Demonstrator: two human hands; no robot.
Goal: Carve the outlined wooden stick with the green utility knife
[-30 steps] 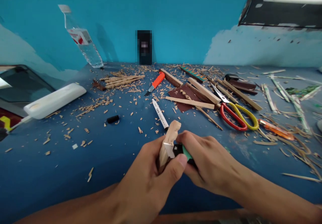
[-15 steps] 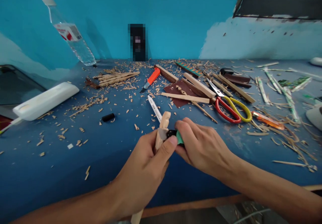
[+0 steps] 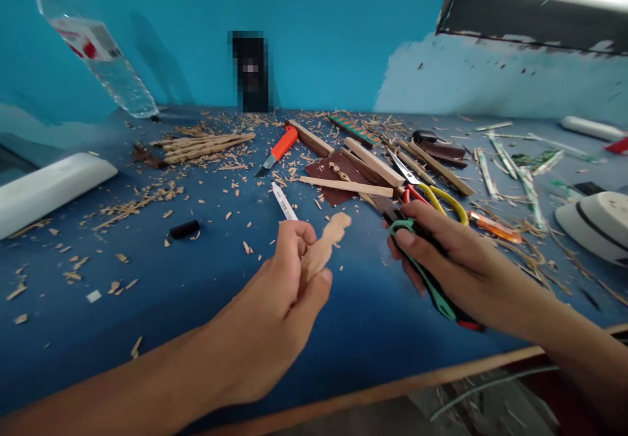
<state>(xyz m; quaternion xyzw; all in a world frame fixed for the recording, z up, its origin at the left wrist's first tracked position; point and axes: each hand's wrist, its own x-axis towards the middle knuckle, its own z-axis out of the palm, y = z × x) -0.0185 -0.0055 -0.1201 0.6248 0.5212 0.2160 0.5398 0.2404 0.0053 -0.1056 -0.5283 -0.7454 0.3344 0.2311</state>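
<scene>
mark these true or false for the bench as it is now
1. The left hand holds a carved wood piece. True.
2. The right hand is empty. False: it grips a green-handled knife.
3. The knife touches the wood piece. False: they are apart, with bare table between them.
4. An orange cutter lies on the table, away from both hands. True.
5. The scissors lie left of the left hand. False: they lie just beyond the right hand.
</scene>
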